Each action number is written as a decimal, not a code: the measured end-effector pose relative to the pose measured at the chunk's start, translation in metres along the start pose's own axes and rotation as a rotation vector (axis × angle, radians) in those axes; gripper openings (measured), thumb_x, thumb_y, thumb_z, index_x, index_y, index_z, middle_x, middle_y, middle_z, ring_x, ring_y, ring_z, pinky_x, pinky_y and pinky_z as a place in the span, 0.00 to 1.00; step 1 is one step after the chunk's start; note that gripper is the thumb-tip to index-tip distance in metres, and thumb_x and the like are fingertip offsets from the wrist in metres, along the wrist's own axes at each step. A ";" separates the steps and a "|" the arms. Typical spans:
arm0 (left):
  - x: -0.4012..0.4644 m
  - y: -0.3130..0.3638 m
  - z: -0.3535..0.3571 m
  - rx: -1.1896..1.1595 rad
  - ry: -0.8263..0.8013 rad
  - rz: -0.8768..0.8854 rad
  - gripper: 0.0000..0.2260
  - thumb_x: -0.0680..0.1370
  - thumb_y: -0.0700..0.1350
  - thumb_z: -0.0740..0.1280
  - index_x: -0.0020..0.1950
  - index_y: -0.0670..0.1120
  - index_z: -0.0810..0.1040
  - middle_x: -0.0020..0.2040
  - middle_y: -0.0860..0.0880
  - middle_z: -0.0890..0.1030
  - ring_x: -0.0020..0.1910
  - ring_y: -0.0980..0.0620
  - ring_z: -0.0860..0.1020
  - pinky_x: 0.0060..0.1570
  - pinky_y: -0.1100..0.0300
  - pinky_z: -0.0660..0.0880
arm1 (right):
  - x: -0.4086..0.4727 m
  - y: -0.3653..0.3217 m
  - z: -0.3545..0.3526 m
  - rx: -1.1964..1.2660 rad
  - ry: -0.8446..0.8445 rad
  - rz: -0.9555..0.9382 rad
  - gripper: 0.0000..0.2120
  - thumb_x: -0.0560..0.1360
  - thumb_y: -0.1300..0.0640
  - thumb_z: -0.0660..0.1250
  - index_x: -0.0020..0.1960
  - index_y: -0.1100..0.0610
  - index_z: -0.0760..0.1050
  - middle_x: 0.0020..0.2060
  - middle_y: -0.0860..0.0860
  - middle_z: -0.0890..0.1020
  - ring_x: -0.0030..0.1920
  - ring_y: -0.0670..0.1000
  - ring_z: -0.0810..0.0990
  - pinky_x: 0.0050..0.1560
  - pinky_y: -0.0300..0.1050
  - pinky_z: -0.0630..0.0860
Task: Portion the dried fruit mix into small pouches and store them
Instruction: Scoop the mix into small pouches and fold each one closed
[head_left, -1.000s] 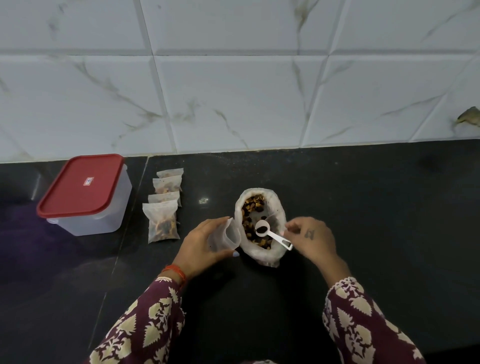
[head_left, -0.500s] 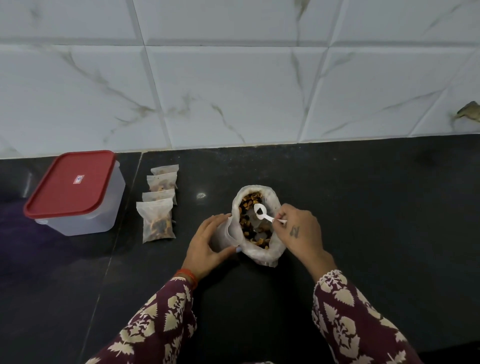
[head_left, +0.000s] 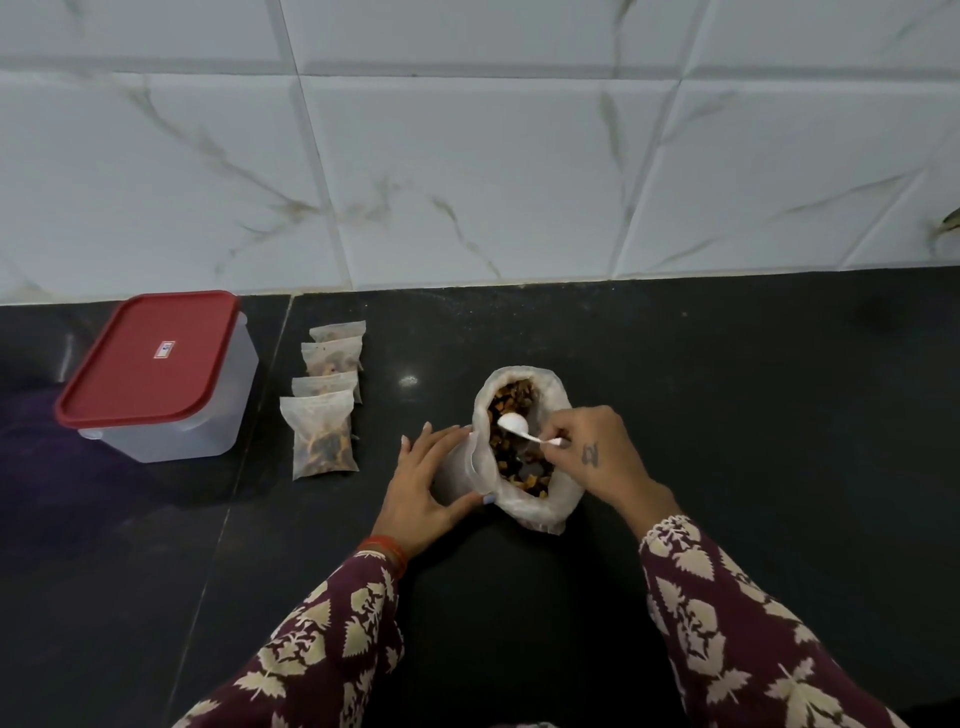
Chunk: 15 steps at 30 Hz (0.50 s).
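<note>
1. My right hand (head_left: 597, 454) pinched the handle of a small white spoon (head_left: 522, 429), fingers closed on its end, with the bowl dipped over the dried fruit mix (head_left: 511, 447) inside the big open bag (head_left: 545, 506).
2. My left hand (head_left: 423, 486) cupped an empty small pouch (head_left: 465, 467) against the big bag's left side, fingers curved loosely around it, thumb below, its mouth turned toward the fruit.
3. The big bag sat on the dark counter (head_left: 727, 415), roughly centre, its rim rolled down and its top open.
4. I judged the pouch as thin, limp film: very light, slippery, and likely to fold shut unless I kept its mouth spread from the rim.
5. The fruit looked like loose, chunky, probably sticky pieces, light but apt to roll off so shallow a spoon, so I reckoned on level loads and a short carry.
6. The big bag seemed soft too, with no stiff wall; pressing on it could tip or slump it.
7. Four filled pouches (head_left: 324, 436) lay overlapping in a row to the left, well apart from my hands, near a clear box with a red lid (head_left: 150, 358), shut.
8. The tiled wall (head_left: 467, 182) stood behind; the counter to the right and toward me lay bare, giving room to work.
9. The counter's front edge was hidden by my sleeves.
</note>
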<state>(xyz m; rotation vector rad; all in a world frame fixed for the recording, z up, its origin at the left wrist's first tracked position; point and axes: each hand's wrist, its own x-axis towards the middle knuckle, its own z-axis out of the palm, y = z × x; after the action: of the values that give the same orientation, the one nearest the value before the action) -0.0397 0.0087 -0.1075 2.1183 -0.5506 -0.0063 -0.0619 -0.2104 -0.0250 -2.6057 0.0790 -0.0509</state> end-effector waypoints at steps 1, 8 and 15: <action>0.000 0.000 0.000 0.007 0.001 0.002 0.32 0.67 0.65 0.69 0.68 0.62 0.63 0.70 0.63 0.64 0.75 0.56 0.52 0.74 0.52 0.42 | 0.000 0.001 -0.001 0.024 0.065 0.016 0.04 0.71 0.62 0.69 0.41 0.56 0.82 0.34 0.50 0.81 0.35 0.47 0.79 0.37 0.43 0.77; 0.000 -0.001 0.002 0.029 -0.006 0.003 0.34 0.67 0.66 0.68 0.69 0.60 0.63 0.70 0.62 0.64 0.75 0.56 0.52 0.74 0.52 0.40 | 0.011 -0.011 0.018 -0.118 -0.046 -0.048 0.05 0.74 0.61 0.67 0.46 0.56 0.81 0.40 0.51 0.82 0.43 0.50 0.80 0.45 0.45 0.78; 0.000 0.000 0.001 0.032 0.002 0.007 0.34 0.66 0.66 0.69 0.69 0.61 0.62 0.70 0.63 0.63 0.74 0.58 0.53 0.74 0.53 0.41 | -0.001 -0.001 -0.013 -0.059 -0.047 -0.031 0.05 0.72 0.62 0.69 0.42 0.54 0.83 0.37 0.48 0.82 0.38 0.46 0.79 0.40 0.39 0.76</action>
<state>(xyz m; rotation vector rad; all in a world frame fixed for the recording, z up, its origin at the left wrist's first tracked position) -0.0402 0.0083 -0.1080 2.1471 -0.5603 0.0082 -0.0638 -0.2159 -0.0128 -2.6659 0.0234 0.0022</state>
